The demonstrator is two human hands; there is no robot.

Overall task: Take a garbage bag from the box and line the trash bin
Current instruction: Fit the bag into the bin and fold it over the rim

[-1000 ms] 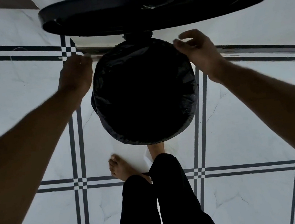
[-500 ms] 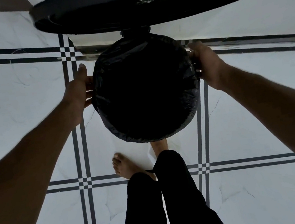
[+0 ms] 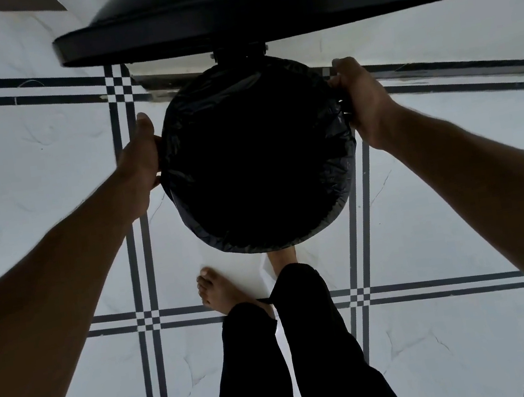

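Black garbage bag [image 3: 333,161] was already in the trash bin [image 3: 337,218], its edge folded out over the round rim and hanging crinkled down the outer wall all around. Bin mouth was dark, inside not readable. Bin stood on the white tiled floor [image 3: 46,161] in the upper middle of the head view, lid [image 3: 271,12] swung up behind it on its hinge, filling the top of the view.

Left hand [image 3: 139,161] was at the bin's left side, pressed against the bag's folded edge: thumb pointing up along the rim, the other fingers hidden between hand and bin, so closed on plastic or just pressing flat, cannot tell. Right hand [image 3: 363,100] was at the upper right of the rim, fingers [image 3: 338,81] curled in onto the bag's edge, touching it; looked like a pinch on the plastic at the rim. The bag sat between the two hands, one on each side of the bin.

Bare left foot [image 3: 216,292] was on the floor just in front of the bin; the right foot [image 3: 282,256] was partly tucked under the bin's near edge. Black trouser legs [image 3: 310,359] at bottom centre. Dark grid lines ran across the floor.
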